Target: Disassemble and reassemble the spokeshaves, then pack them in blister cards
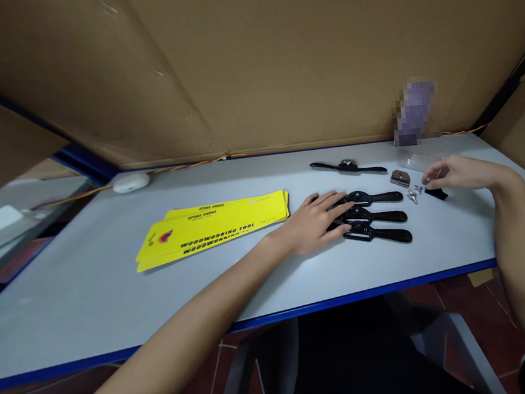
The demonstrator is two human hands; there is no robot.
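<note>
My left hand (318, 221) lies flat on the left handles of three black spokeshave bodies (376, 216) stacked in a row on the grey table. My right hand (458, 173) hovers at the right, fingertips pinched near small metal screws (413, 193) and a small black part (436, 193); whether it holds anything is unclear. A metal blade plate (400, 178) lies beside the screws. A fourth spokeshave (347, 166) rests farther back.
A stack of yellow "woodworking tool" cards (209, 227) lies left of centre. A white oval device (130, 182) with a wire sits at the back left. A clear plastic bag (419, 161) and blurred object (415, 113) stand at the back right. Cardboard walls surround the blue-edged table (114, 292).
</note>
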